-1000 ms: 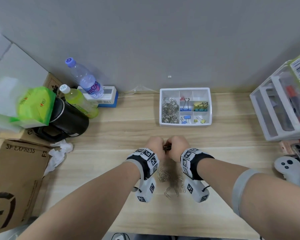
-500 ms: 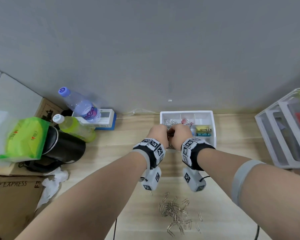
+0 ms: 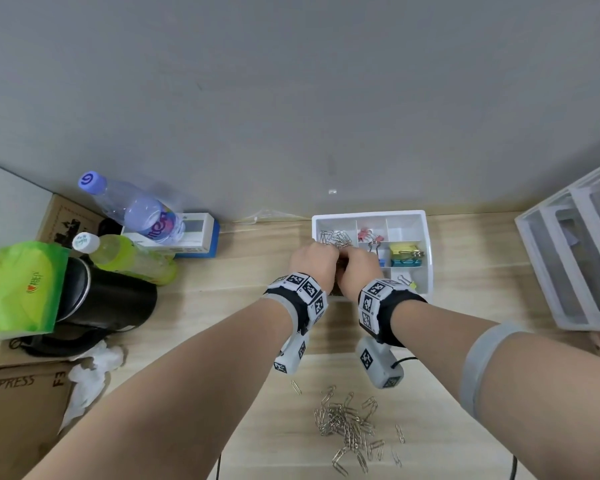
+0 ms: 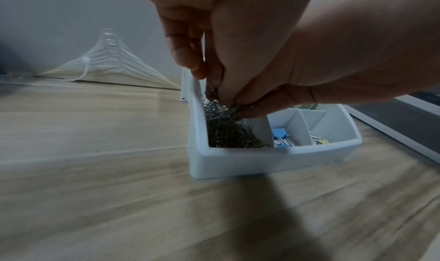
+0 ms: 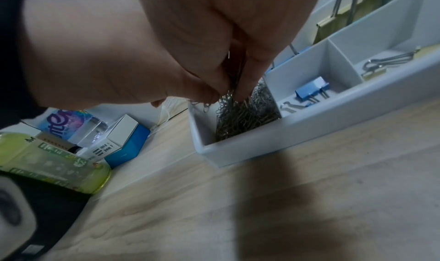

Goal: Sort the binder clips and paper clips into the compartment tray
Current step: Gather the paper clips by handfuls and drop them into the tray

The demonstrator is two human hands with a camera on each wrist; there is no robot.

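Observation:
The white compartment tray [image 3: 426,237] stands against the wall. Its long left compartment holds a heap of silver paper clips [image 4: 228,135]; the other cells hold pink, blue [image 5: 309,90] and yellow binder clips [image 3: 404,251]. My left hand [image 3: 317,258] and right hand [image 3: 357,265] are pressed together just above that left compartment. Between their fingertips they pinch a bunch of paper clips [image 5: 226,103], which hangs down into the heap. A loose pile of paper clips [image 3: 350,424] lies on the table near me.
Left of the tray are a blue-and-white box [image 3: 194,237], two bottles [image 3: 132,209], a black kettle [image 3: 108,299], a green packet and cardboard boxes. A white drawer unit [image 3: 575,258] stands at the right. Bare wooden table [image 3: 222,306] lies between.
Both hands carried a bunch of paper clips from the loose pile forward to the tray and lowered it into the left compartment. The head view has tilted up.

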